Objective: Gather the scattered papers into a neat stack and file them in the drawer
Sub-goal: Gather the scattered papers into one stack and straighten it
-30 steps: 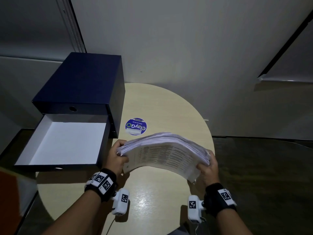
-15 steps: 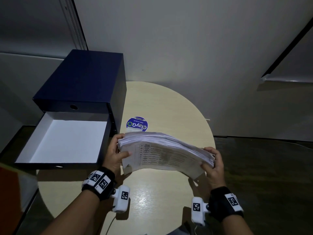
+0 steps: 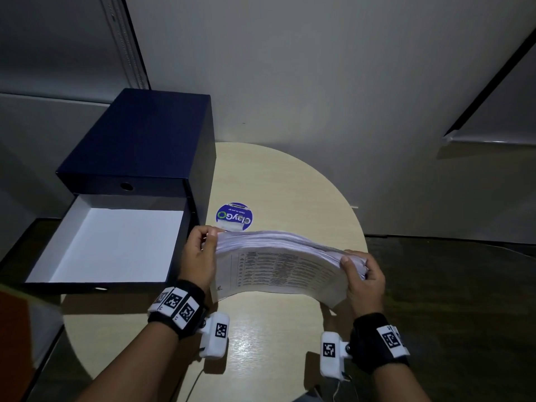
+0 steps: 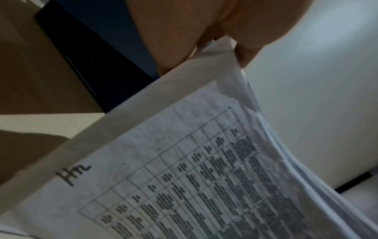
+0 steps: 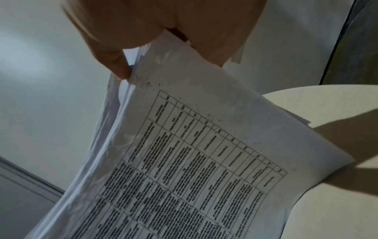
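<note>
A thick stack of printed papers [image 3: 278, 262] stands on edge, bowed, above the round table [image 3: 278, 181]; its near sheet shows a printed table. My left hand [image 3: 200, 256] grips the stack's left end and my right hand [image 3: 364, 274] grips its right end. In the left wrist view the papers [image 4: 184, 169] fill the frame, pinched between thumb and fingers [image 4: 241, 53] at the top. The right wrist view shows the same papers [image 5: 194, 153] held at their top corner by my fingers [image 5: 118, 64]. The dark blue drawer box [image 3: 139, 140] stands at left with its white-lined drawer [image 3: 110, 245] pulled open.
A round blue sticker [image 3: 234, 217] lies on the table just behind the stack. The wall is close behind the table. An orange object [image 3: 14, 329] is at the lower left edge. Dark floor lies to the right of the table.
Both hands have shifted the stack slightly left and up toward the drawer box, and it now stands more upright. My right thumb has come over its top edge.
</note>
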A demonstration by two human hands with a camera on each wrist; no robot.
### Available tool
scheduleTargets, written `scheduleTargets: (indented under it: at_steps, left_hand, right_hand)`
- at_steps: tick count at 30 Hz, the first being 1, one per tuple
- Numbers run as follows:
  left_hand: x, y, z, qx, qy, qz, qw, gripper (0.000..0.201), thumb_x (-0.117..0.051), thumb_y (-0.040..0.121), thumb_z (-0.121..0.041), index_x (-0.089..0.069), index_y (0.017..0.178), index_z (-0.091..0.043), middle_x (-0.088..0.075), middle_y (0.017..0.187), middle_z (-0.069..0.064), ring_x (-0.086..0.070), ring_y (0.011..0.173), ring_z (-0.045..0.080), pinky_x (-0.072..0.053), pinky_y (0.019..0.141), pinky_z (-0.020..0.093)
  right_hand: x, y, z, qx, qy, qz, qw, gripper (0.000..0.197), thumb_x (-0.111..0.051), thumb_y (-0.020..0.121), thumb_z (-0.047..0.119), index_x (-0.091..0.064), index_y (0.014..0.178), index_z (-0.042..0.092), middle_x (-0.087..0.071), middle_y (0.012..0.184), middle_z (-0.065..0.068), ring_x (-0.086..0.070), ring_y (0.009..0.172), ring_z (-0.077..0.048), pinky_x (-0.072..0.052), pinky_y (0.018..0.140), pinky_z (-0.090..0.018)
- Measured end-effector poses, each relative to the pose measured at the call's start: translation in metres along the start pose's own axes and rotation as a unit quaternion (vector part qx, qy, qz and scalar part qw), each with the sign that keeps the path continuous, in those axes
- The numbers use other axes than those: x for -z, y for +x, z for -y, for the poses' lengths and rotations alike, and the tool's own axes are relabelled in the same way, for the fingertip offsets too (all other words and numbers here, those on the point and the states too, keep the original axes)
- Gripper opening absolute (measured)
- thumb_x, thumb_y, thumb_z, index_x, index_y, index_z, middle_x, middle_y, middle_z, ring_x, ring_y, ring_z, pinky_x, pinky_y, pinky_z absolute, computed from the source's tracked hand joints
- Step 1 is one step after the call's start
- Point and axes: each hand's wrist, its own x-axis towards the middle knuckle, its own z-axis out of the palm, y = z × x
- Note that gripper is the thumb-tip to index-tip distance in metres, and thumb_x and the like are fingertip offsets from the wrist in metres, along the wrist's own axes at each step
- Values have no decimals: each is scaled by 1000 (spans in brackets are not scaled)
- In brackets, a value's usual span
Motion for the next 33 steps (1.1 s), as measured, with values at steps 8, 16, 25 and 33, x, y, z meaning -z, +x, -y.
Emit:
scheduleTargets:
  at_steps: [8,16,25,33]
  left_hand:
    - [10,-10,11,-28,-49,60,997,18,-47,92,-42,-51,99,-27,-62,89,-12,-62,85,18,-48,69,32]
    - [10,-8,22,-39,7,68,997,17,-53,87,-45,-57,98,-32,-61,94,-10,-59,92,25,-49,73,39]
    - [6,-6,16,-26,-63,65,996,18,-48,89,-34,-64,89,-24,-64,93,1,-60,86,21,-46,74,36]
    - [26,-10,37,-19,-14,203,979,92,-88,61,-23,-36,136,-32,-53,121,-6,-60,109,11,-58,76,26]
  right_hand:
    - [0,4,-6,27,-9,-5,1000,9,-65,92,13,-59,87,14,-61,91,0,-58,86,-21,-50,65,-36]
    - [0,8,-12,35,-35,-66,997,3,-63,92,12,-61,92,15,-63,96,0,-57,90,-17,-49,73,-37]
    - [4,7,-14,34,8,-44,998,8,-65,92,19,-60,96,25,-65,103,2,-59,97,-22,-48,69,-32]
    - [42,-4,-40,-56,-1,205,977,116,-89,49,25,-28,145,48,-48,131,14,-56,113,-11,-57,76,-27]
